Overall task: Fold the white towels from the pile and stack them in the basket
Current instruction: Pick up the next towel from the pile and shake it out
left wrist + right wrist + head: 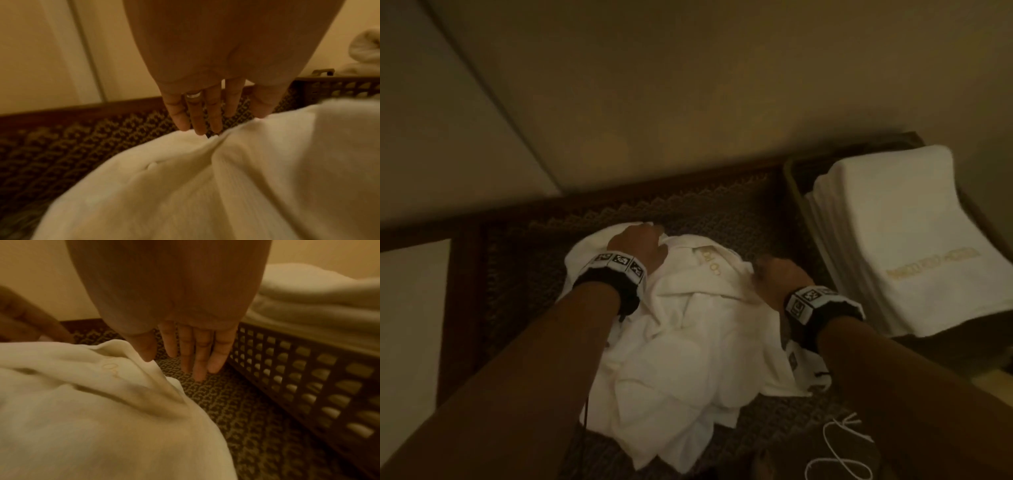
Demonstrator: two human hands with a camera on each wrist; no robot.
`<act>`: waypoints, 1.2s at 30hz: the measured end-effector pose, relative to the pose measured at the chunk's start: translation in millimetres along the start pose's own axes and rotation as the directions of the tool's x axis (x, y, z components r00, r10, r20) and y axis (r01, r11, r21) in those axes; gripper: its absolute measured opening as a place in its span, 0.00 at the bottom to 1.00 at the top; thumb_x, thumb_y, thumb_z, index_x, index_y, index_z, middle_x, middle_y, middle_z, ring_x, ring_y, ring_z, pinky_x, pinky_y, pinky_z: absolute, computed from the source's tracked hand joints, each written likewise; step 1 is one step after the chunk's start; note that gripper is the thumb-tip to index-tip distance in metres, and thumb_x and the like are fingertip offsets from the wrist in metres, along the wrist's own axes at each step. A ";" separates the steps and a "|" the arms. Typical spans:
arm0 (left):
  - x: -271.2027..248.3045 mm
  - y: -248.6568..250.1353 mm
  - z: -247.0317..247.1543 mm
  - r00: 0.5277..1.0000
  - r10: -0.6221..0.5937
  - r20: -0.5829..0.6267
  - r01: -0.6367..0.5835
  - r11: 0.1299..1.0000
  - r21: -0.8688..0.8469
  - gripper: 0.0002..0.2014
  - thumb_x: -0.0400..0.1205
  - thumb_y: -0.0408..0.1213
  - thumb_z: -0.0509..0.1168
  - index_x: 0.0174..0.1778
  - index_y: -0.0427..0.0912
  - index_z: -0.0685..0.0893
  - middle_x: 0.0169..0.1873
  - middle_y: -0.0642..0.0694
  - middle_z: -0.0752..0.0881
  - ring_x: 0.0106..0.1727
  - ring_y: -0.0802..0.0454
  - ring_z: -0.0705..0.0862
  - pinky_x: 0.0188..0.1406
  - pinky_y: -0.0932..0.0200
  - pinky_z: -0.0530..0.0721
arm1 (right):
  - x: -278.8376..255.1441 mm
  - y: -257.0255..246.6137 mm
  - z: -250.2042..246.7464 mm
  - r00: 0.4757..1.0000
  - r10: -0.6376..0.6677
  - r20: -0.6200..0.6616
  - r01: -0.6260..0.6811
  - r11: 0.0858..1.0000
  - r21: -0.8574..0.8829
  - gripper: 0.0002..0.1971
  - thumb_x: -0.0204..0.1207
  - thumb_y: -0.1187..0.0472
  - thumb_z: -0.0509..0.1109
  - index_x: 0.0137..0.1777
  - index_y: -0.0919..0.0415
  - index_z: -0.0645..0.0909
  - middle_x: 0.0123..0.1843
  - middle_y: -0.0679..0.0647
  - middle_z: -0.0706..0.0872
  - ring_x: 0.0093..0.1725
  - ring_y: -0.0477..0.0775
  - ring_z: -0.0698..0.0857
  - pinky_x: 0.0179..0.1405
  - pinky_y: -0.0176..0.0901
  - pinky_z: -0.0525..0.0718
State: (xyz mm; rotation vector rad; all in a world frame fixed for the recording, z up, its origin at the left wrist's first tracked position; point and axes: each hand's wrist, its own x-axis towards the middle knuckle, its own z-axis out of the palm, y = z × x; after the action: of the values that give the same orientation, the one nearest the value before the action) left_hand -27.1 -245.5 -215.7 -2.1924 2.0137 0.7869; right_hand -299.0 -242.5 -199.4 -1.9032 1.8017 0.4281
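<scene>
We are looking down in dim, yellowish light at a dark woven counter (722, 205) with a zigzag pattern and a dark wooden edge, pushed against a plain cream wall (688, 85). A pale vertical seam is running down that wall beyond the left hand (638, 248).

The pile of white towels (681, 342) is lying crumpled under and between our two hands, spilling back toward our forearms. How many towels are in it we cannot tell — the folds are running together. A few gold stitched letters are showing on one fold, just to the right of the left hand.

The left hand is resting at the far edge of the pile, fingers (197, 120) straight and slightly spread, their tips touching the cloth where it is puckering; nothing is being pinched. One ring (193, 95) is showing on a finger.

The right hand (779, 277) is hovering at the right edge of the pile, fingers (202, 356) straight and close together, pointing down at the bare weave just beyond the towel's edge, with the thumb brushing a raised fold. It is holding nothing.

Just to the right of the right hand, one dark lattice-sided basket (298, 374) is standing on the counter, apart from the pile. The stack of folded towels (907, 240) is sitting inside it and rising above the rim — several layers, the exact count unclear; the top one is carrying a gold stitched line of lettering, too blurred to read.

One loose white cord (839, 452) is looping on the counter behind the right wrist.
</scene>
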 end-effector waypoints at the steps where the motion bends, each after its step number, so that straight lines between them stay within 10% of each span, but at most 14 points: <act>1: 3.4 -1.5 7.5 1.000 0.012 0.025 -0.012 1.000 0.003 0.26 0.86 0.53 0.57 0.81 0.50 0.70 0.79 0.44 0.71 0.76 0.42 0.73 0.74 0.46 0.73 | 8.1 -0.1 3.9 1.000 0.009 0.002 -0.009 0.999 0.036 0.17 0.80 0.48 0.58 0.60 0.56 0.78 0.60 0.60 0.85 0.57 0.64 0.84 0.48 0.47 0.78; 7: -1.5 -10.2 27.1 0.998 -0.021 -0.053 0.003 0.949 -0.317 0.09 0.87 0.48 0.61 0.54 0.49 0.82 0.55 0.42 0.85 0.58 0.44 0.82 0.55 0.58 0.75 | 28.2 -12.1 33.2 0.996 0.059 0.062 -0.072 0.966 0.247 0.26 0.77 0.47 0.71 0.74 0.53 0.75 0.72 0.58 0.79 0.70 0.61 0.78 0.66 0.45 0.74; 18: -89.0 18.4 -85.1 0.927 -0.171 -0.334 -0.114 0.721 -0.684 0.10 0.86 0.39 0.63 0.41 0.41 0.83 0.39 0.45 0.84 0.45 0.46 0.81 0.47 0.52 0.75 | -43.3 -36.9 -81.7 0.910 -0.136 -0.390 0.324 0.822 0.469 0.06 0.84 0.57 0.65 0.51 0.60 0.79 0.47 0.56 0.83 0.46 0.57 0.81 0.43 0.44 0.73; 25: -218.0 47.7 -194.3 0.802 -0.076 -0.593 -0.212 0.891 -0.401 0.12 0.83 0.41 0.64 0.36 0.40 0.81 0.34 0.43 0.82 0.40 0.42 0.80 0.40 0.52 0.73 | -142.6 -25.7 -179.2 0.789 -0.473 -0.391 0.539 0.839 0.072 0.07 0.77 0.52 0.73 0.45 0.54 0.84 0.38 0.50 0.82 0.41 0.55 0.83 0.37 0.41 0.72; 29: -295.3 70.8 -235.3 0.788 0.005 -0.616 -0.168 0.964 -0.206 0.11 0.86 0.44 0.62 0.36 0.50 0.78 0.38 0.48 0.82 0.45 0.42 0.82 0.45 0.51 0.76 | -185.0 -17.6 -210.1 0.742 -0.490 -0.458 0.553 0.833 0.005 0.08 0.77 0.50 0.72 0.42 0.52 0.82 0.37 0.51 0.82 0.41 0.56 0.83 0.39 0.44 0.77; 33: -362.7 79.6 -264.3 0.683 -0.047 -0.729 -0.054 0.992 -0.115 0.16 0.86 0.48 0.62 0.61 0.42 0.86 0.57 0.39 0.86 0.61 0.38 0.83 0.61 0.45 0.78 | -222.5 -22.9 -234.6 0.681 -0.519 -0.517 0.581 0.813 -0.052 0.08 0.78 0.49 0.72 0.44 0.52 0.84 0.38 0.52 0.84 0.41 0.56 0.83 0.39 0.43 0.77; 36: -409.5 67.1 -284.6 0.601 -0.059 -0.797 -0.003 0.997 -0.076 0.14 0.86 0.49 0.60 0.54 0.44 0.85 0.49 0.46 0.85 0.55 0.39 0.83 0.57 0.43 0.80 | -245.5 -30.2 -252.2 0.639 -0.535 -0.553 0.602 0.795 -0.073 0.08 0.79 0.52 0.71 0.47 0.55 0.87 0.41 0.54 0.86 0.41 0.55 0.83 0.39 0.41 0.74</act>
State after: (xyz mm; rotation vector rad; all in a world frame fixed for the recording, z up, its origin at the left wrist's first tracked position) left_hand -4.9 11.7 216.2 -2.9541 2.2429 -0.2607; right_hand -314.5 -172.0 146.3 -2.5316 1.3265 -0.5029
